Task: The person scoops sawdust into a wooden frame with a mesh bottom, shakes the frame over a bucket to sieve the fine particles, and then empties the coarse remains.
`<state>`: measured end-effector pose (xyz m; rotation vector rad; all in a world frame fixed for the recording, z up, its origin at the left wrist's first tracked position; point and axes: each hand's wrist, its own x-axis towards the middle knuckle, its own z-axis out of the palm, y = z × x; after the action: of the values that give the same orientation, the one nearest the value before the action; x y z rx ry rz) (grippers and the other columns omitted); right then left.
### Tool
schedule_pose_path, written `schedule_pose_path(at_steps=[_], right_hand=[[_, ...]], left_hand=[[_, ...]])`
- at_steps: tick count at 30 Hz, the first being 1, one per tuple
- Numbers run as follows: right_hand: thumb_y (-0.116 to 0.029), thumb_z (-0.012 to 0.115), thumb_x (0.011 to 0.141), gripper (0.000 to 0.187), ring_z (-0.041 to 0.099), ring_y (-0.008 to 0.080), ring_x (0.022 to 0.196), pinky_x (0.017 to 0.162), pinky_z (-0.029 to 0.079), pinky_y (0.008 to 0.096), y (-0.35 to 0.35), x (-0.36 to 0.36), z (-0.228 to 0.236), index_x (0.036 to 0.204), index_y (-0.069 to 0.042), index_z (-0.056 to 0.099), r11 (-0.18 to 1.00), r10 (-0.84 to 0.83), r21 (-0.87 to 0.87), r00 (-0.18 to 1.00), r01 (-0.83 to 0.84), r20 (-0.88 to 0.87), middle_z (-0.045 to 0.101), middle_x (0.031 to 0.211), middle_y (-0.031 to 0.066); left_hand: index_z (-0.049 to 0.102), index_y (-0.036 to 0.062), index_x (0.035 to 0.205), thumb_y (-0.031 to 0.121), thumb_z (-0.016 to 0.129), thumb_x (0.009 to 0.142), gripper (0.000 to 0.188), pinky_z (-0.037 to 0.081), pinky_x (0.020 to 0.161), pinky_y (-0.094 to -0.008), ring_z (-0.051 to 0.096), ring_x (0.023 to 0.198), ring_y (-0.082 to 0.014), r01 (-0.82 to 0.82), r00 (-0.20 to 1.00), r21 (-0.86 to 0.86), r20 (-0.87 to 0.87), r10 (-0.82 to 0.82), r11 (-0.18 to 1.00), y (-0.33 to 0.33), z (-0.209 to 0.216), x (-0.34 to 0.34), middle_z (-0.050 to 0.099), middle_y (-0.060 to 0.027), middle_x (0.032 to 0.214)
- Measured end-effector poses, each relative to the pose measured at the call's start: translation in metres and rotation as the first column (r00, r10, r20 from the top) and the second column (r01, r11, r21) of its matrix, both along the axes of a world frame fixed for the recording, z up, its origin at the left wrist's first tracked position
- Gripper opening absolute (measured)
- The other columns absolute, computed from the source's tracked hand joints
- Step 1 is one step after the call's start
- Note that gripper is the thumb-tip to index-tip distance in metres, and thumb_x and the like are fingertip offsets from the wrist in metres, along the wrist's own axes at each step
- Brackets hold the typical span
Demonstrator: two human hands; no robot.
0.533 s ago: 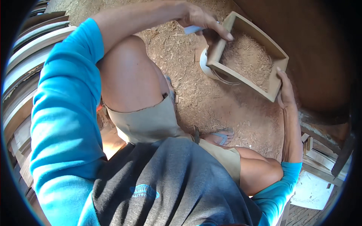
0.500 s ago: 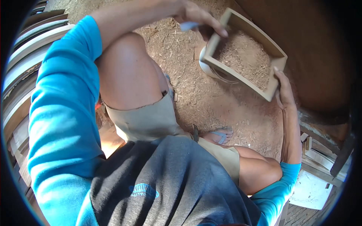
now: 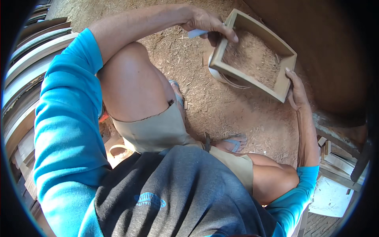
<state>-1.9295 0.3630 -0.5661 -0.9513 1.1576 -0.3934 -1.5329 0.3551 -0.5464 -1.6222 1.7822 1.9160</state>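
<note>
The head-worn fisheye (edges bowed) looks down, shirt [image 3: 197, 189] near, ground [image 3: 233, 108] farther.

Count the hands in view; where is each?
2: the left hand at the left end of the wooden box, thumb over the rim; the right hand at its right end. Some fingers are hidden.

Stacked boards [image 3: 35, 57] and floor shavings [image 3: 183, 59] show a workshop.
</note>
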Motion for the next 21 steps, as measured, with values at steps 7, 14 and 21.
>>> schedule_pose_path(at_steps=[7, 14, 21], right_hand=[[-0.045, 0.062, 0.093, 0.055, 0.054, 0.0183, 0.119, 0.103, 0.042, 0.036, 0.004, 0.015, 0.011, 0.124, 0.0, 0.058, 1.0, 0.01, 0.001, 0.998, -0.01, 0.068, 0.06, 0.127, 0.011], [-0.054, 0.066, 0.087, 0.072, 0.059, 0.0212, 0.108, 0.098, 0.046, 0.038, 0.011, 0.026, 0.017, 0.124, 0.006, 0.054, 0.969, 0.242, -0.046, 0.97, -0.243, -0.027, 0.06, 0.119, 0.0149], [-0.057, 0.067, 0.083, 0.076, 0.053, 0.0265, 0.114, 0.101, 0.039, 0.04, 0.003, -0.002, -0.008, 0.12, 0.008, 0.055, 0.948, 0.162, -0.219, 0.941, -0.232, -0.298, 0.06, 0.114, 0.0178]], left_hand=[[0.048, -0.0023, 0.136, 0.063, 0.07, 0.075, 0.092, 0.046, 0.071, -0.0338, 0.061, 0.091, -0.0208, -0.059, 0.998, 0.075, 0.041, 0.056, 0.995, -0.007, -0.01, 0.02, 0.061, -0.0128, 0.104], [0.058, -0.0033, 0.123, 0.062, 0.075, 0.075, 0.083, 0.049, 0.069, -0.0219, 0.067, 0.085, -0.0153, -0.142, 0.988, 0.005, -0.051, 0.143, 0.99, 0.004, 0.013, 0.022, 0.068, -0.0113, 0.097], [0.045, -0.0091, 0.135, 0.067, 0.074, 0.073, 0.102, 0.046, 0.068, -0.0236, 0.064, 0.109, -0.0218, 0.02, 0.991, 0.17, -0.137, 0.004, 0.985, -0.016, 0.006, 0.028, 0.062, -0.0186, 0.116]])
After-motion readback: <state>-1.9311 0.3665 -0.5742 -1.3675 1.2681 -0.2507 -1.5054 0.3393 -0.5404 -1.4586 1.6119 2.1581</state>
